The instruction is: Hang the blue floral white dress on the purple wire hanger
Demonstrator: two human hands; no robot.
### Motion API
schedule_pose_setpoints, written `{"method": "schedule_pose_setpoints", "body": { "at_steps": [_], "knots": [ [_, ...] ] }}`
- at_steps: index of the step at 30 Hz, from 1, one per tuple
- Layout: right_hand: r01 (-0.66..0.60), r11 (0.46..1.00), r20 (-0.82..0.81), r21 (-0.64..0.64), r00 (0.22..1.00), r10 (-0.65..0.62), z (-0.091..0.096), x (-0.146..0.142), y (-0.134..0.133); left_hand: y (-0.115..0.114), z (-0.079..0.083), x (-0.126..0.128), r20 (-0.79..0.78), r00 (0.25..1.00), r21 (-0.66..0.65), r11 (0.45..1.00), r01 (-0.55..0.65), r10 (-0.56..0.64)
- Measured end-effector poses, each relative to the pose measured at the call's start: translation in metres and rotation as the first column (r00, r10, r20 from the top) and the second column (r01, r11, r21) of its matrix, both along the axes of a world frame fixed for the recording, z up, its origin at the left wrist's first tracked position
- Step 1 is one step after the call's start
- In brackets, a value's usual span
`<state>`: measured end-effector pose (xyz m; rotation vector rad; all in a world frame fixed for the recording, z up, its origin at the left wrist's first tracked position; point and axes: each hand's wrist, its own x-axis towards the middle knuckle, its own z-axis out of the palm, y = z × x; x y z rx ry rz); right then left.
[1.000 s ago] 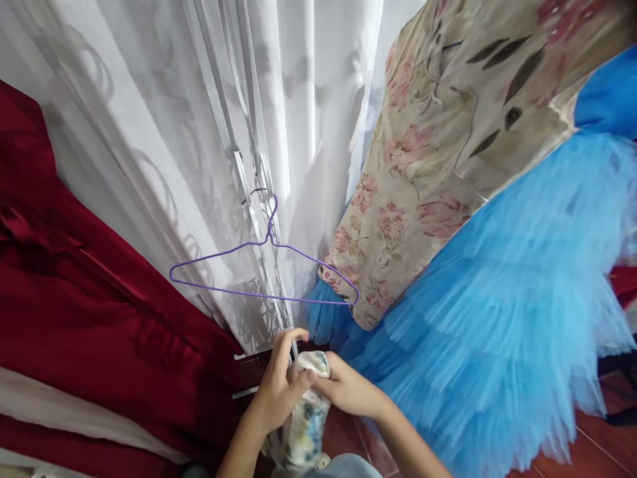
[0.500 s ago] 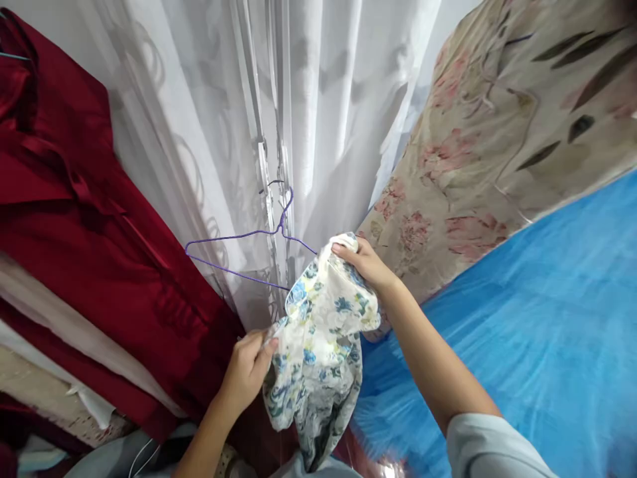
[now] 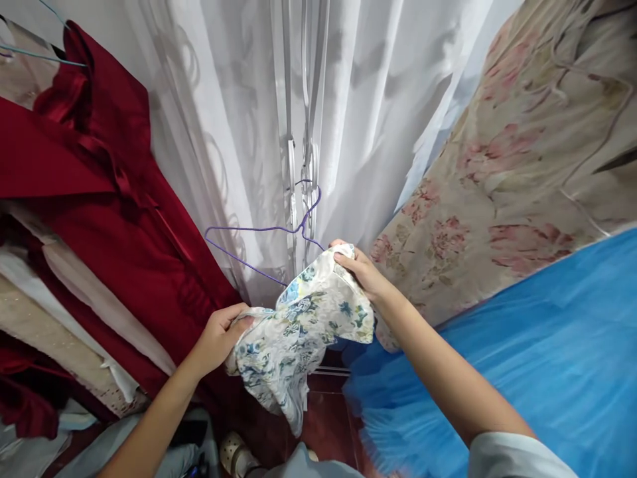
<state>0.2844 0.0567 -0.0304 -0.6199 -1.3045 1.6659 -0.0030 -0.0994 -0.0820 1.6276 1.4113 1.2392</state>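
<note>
Between my two hands hangs a white garment point(image 3: 303, 312) with a blue, green and yellow floral print and a pale piped edge. My left hand point(image 3: 223, 335) pinches its edge on the left. My right hand point(image 3: 361, 269) grips its upper right corner, thumb on top. Just behind the garment, a purple wire hanger point(image 3: 249, 230) hangs by its hook from white hardware point(image 3: 303, 179) at the curtain's middle. The hanger's right arm runs behind the cloth, so its right end is hidden.
White curtains point(image 3: 239, 133) stand straight ahead. To the left hang a dark red garment point(image 3: 164, 245) and several others. On the right are a beige flowered garment point(image 3: 448, 186) and a blue tulle skirt point(image 3: 522, 352). Below are a reddish floor point(image 3: 328, 418) and a cream clog point(image 3: 231, 455).
My left hand has moved left and slightly up, drawing the garment's edge out wider. My right hand keeps its hold. The view has shifted, so the surroundings sit further right.
</note>
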Motion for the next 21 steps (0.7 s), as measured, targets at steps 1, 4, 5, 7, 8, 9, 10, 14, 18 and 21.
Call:
{"method": "schedule_pose_setpoints", "body": {
  "at_steps": [1,4,5,7,8,9,10,14,18,21],
  "knots": [
    [-0.002,1.000,-0.008,-0.019,1.000,0.001,0.003,0.002,-0.002,0.004,0.002,-0.009,-0.087,0.994,-0.020,0.998,0.063,-0.065],
    [-0.036,0.999,0.033,-0.022,0.999,0.037,0.018,0.013,-0.006,0.023,0.007,-0.051,-0.366,0.916,0.007,0.984,0.178,-0.163],
    [-0.050,0.999,0.062,-0.017,0.997,0.051,0.023,0.017,-0.007,0.031,0.008,-0.067,-0.445,0.883,0.050,0.980,0.191,-0.149],
    [-0.062,0.998,0.123,-0.013,0.990,0.064,0.033,0.024,-0.006,0.048,0.014,-0.101,-0.584,0.808,0.134,0.973,0.187,-0.074],
    [-0.065,0.998,0.154,-0.009,0.986,0.065,0.036,0.026,-0.005,0.057,0.019,-0.116,-0.647,0.763,0.175,0.970,0.167,-0.015],
    [-0.066,0.998,0.180,0.001,0.981,0.065,0.039,0.027,-0.003,0.066,0.026,-0.128,-0.700,0.712,0.215,0.967,0.136,0.055],
    [-0.070,0.997,0.201,0.013,0.977,0.066,0.041,0.028,-0.001,0.076,0.034,-0.138,-0.737,0.663,0.260,0.960,0.099,0.131],
    [-0.073,0.996,0.261,0.060,0.964,0.055,0.048,0.027,0.004,0.115,0.074,-0.134,-0.643,0.673,0.467,0.883,-0.033,0.365],
    [-0.032,0.980,0.400,0.197,0.915,-0.050,0.045,0.030,-0.004,0.138,0.095,-0.080,-0.398,0.898,0.491,0.870,0.036,0.188],
    [0.053,0.927,0.482,0.371,0.842,-0.241,0.025,0.039,-0.019,0.136,0.088,-0.048,-0.385,0.899,0.535,0.844,0.031,0.211]
  ]
}}
